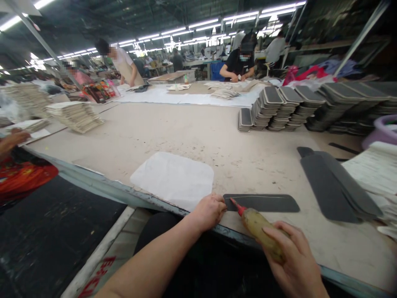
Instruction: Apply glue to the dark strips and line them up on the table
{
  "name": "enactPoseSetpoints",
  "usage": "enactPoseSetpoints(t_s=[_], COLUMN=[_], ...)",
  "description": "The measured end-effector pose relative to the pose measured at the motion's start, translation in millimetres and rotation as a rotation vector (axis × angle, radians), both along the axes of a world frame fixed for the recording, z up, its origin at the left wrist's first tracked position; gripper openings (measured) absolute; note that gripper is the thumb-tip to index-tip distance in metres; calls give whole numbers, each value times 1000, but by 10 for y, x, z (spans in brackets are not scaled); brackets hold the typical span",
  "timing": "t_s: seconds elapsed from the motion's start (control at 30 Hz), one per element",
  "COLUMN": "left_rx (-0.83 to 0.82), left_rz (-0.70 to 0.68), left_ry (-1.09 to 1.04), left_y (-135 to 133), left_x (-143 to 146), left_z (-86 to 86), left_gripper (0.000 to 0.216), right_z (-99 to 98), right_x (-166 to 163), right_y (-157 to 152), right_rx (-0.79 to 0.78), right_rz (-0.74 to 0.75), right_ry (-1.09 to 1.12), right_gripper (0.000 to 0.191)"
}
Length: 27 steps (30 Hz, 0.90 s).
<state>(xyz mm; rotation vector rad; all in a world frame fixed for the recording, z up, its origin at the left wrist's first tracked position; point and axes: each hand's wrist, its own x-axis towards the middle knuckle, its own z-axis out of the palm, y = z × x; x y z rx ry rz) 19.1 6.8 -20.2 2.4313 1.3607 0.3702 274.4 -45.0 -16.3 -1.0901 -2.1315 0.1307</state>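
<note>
PASSAGE: tabletop (pixel 173 128) centre | OBSTACLES: bottle (pixel 256 225), near edge; panel stacks (pixel 274 95), far right; pale stack (pixel 76 118), left

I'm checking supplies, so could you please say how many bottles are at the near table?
1 bottle, in the right hand, its red tip at the dark panel. Others may be hidden behind the stacks.

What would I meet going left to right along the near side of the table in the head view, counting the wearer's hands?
White sheet → left hand → yellowish bottle with a red nozzle → right hand → loose dark pieces → pale papers.
</note>
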Motion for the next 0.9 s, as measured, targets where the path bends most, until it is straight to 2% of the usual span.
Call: enactPoseSetpoints(t_s=[0.2, 0.57, 0.77, 0.9], left_rx=[-15, 6, 14, 16], left_rz=[22, 14, 21, 32], left_ry=[-16, 13, 105, 116], left_y=[-3, 10, 31, 35], left_x=[20, 43, 59, 75], left_z=[17, 44, 73, 92], left_gripper=[26, 25, 21, 21], right_z=[-8, 216, 230, 249], right_x=[-5, 9, 215, 358], right_y=[-34, -159, -217, -239], right_rx=[-39, 28, 29, 88], right_rz=[57, 119, -21, -140], right_ry=[-26, -61, -166, -213], right_gripper=[37, 39, 35, 32])
